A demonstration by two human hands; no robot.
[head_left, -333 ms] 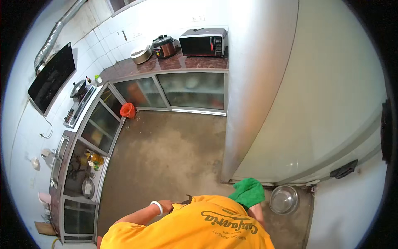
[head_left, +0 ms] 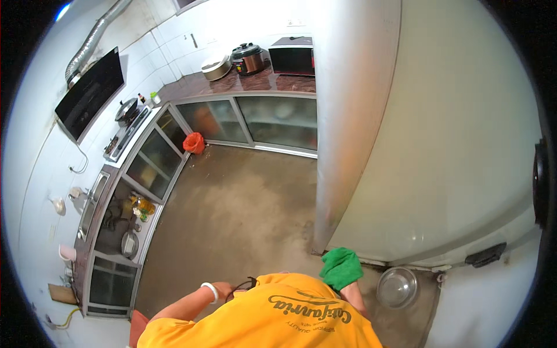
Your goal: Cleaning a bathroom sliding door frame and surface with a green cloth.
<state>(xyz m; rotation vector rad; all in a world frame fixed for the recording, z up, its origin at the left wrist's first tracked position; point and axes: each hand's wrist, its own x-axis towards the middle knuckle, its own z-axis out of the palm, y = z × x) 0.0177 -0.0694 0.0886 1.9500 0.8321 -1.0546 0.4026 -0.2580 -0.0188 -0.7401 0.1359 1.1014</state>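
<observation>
Green cloth (head_left: 341,269) at five o'clock on the view (twelve at its top), bunched over the right hand (head_left: 350,291), just below the foot of the silvery pillar (head_left: 357,122) and the pale panel (head_left: 452,127). Fingers hidden beneath the folds; cannot tell whether they clench the fabric or lie flat under it. Bunched this way, it probably pads the hand and is less apt to trail.

Left hand (head_left: 221,291) at seven o'clock, white band (head_left: 210,292) on the wrist, held in close by the yellow shirt (head_left: 249,316). A dark loop (head_left: 242,286) shows beside it; contact unclear, grip cannot be told. Arm bent inward, perhaps for balance in a forward lean.

Metal basin (head_left: 397,288) on the floor between four and five, just beside the right forearm, placed, I judge, for easy reach from the cloth.

Red-lined bin (head_left: 194,142) near ten, tucked against the cabinets, likely so the walkway stays usable. Cookers (head_left: 248,59) and a microwave (head_left: 292,58) between eleven and twelve, set back on the counter (head_left: 255,82), presumably to leave its front edge free.
</observation>
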